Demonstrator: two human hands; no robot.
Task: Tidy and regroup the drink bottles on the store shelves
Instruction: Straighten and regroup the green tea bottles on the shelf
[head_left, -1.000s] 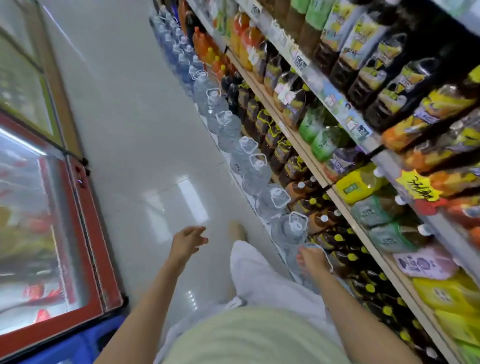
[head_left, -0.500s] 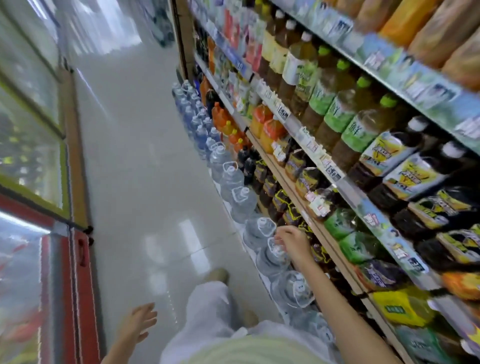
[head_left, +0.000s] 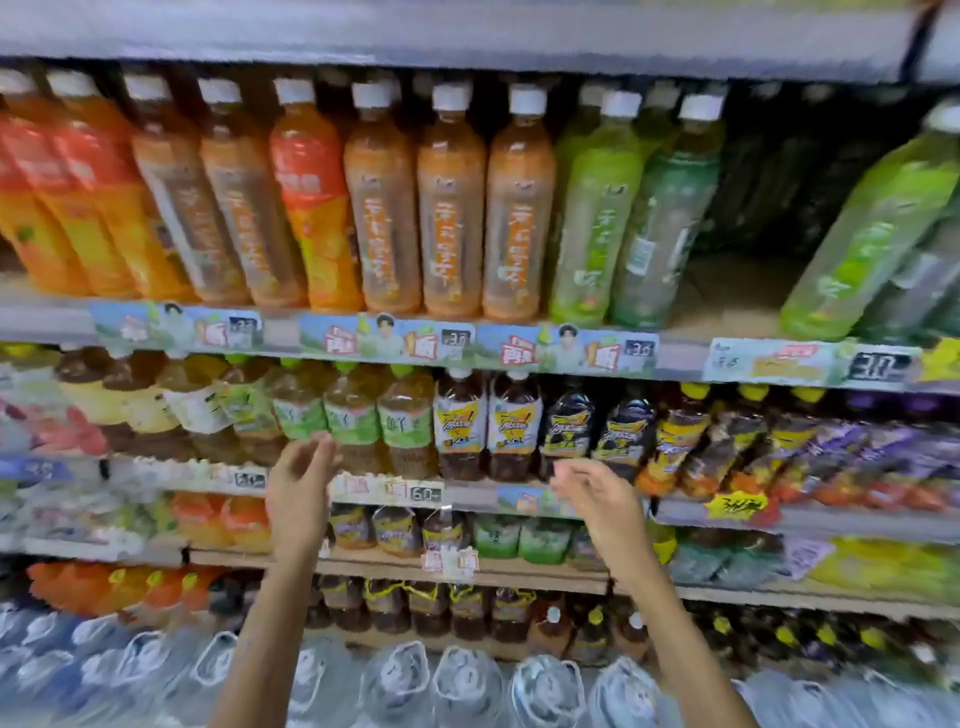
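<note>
Shelves (head_left: 519, 358) packed with plastic bottles (head_left: 452, 208), four jugs (head_left: 467, 686) at 6 o'clock; left hand (head_left: 298, 488) and right hand (head_left: 597, 499) empty, fingers loosely spread.

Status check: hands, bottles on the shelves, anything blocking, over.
Left hand and right hand open, empty, raised at the second shelf. Top-shelf bottles upright, with an empty gap among the green bottles. Nothing blocking.

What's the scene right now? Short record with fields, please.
left hand: raised, open, empty, before green-label bottles
right hand: raised, open, empty, below dark bottles
top shelf: orange bottles, green bottles, then a gap
floor row: water jugs
</note>
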